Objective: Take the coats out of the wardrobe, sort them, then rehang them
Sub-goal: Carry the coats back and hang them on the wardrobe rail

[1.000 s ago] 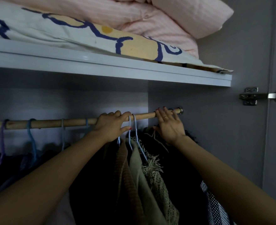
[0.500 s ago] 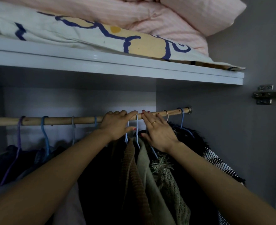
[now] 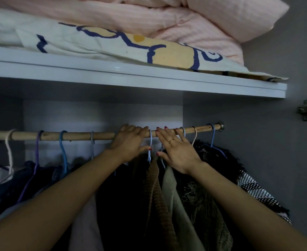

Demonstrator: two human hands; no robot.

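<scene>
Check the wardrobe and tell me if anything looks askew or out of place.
The patterned bedding on the shelf pokes out past the shelf's front edge near its right end. The black-and-white knit at the far right bulges outward. Nothing looks damaged or fallen.

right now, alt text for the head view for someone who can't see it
Two bare hands reach up to a wooden wardrobe rail: the left hand grips it, the right hand lies flat among hanger hooks. Coats hang below; folded bedding sits on the shelf above.

Matt wooden rail (image 3: 104, 135), glossy white shelf (image 3: 149, 77), ribbed knit coat (image 3: 156, 187).
</scene>
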